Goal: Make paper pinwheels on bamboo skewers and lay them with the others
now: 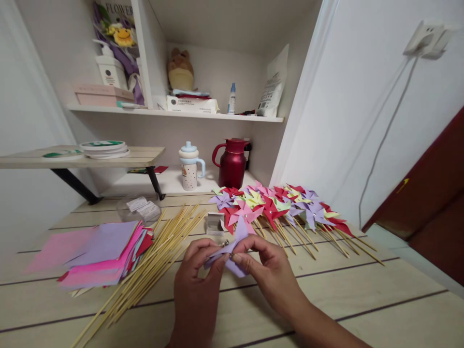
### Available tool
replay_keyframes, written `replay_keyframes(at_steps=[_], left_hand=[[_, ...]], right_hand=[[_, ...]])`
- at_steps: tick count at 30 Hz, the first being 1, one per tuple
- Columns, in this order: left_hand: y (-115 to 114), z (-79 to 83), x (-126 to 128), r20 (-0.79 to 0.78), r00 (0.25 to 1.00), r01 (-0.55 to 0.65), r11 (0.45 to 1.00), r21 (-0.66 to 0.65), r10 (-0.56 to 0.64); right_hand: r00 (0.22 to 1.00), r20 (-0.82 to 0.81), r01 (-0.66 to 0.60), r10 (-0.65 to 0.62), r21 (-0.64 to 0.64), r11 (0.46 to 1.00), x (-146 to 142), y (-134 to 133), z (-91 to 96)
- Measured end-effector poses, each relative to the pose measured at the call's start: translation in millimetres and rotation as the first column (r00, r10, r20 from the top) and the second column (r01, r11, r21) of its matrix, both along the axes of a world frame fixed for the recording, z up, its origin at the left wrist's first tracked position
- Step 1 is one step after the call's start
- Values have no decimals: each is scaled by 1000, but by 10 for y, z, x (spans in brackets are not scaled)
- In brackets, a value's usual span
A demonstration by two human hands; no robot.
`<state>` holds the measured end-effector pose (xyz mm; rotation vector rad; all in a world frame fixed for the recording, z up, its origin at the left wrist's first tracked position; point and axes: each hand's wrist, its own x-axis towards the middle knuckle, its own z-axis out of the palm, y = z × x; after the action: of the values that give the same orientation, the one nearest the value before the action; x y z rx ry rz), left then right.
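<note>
A folded lavender paper pinwheel [240,233] is pinched between my two hands above the front middle of the table. My left hand [198,270] grips its left side with thumb and forefinger. With fingers closed at the paper's centre, my right hand [266,266] holds the right side; whether a pin sits between its fingertips is too small to tell. Just behind the hands stands a small open box [215,224], with tiny shiny pieces [226,242] near the paper. Finished pinwheels [271,208] on sticks lie in a pile at the right.
Many bamboo sticks [152,268] lie slantwise to the left, beside a stack of coloured paper sheets [103,241]. A clear round container [139,209] is behind them. Farther back stand a cup [189,169], a red jug [232,164] and a raised wooden stand [145,155] holding tape rolls [104,149].
</note>
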<state>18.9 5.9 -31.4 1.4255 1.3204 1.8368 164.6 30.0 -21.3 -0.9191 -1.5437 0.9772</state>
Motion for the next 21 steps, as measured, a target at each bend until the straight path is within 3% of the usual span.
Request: replay_keyframes(at_steps=[12,21], left_hand=[[0,8,18,-13,1000,1,1000,25,-1],[7,23,26,-12,1000,-5,1000,21,5]], right_hand=[[997,-73,34,-36,-20,999,-31,-36,-40],[947,-321,-7,-11,-57,998,-105,-67,-59]])
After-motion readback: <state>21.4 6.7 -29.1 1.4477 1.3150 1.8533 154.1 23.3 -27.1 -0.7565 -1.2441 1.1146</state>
